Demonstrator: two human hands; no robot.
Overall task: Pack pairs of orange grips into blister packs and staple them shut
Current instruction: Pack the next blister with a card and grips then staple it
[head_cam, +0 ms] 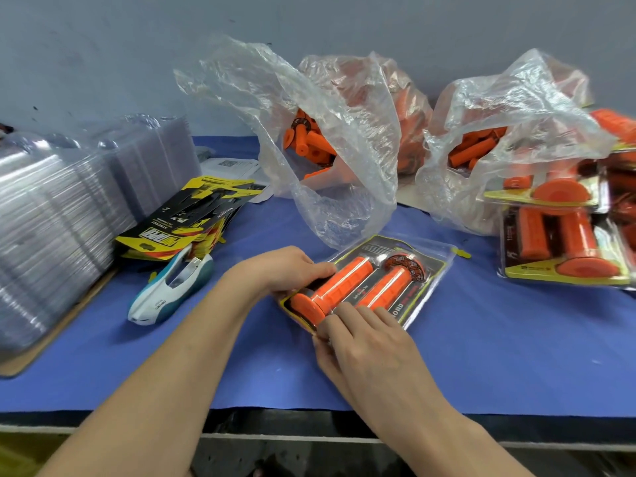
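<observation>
A clear blister pack with a black and yellow card lies on the blue table cover, and two orange grips lie in it side by side. My left hand holds the pack's left edge beside the near grip. The second grip lies to its right. My right hand pinches the pack's near corner, fingertips by the grip's flange. A white and teal stapler lies to the left, untouched.
Stacks of empty clear blisters fill the left side, with printed cards beside them. Two plastic bags of loose orange grips stand at the back. Finished packs pile at the right.
</observation>
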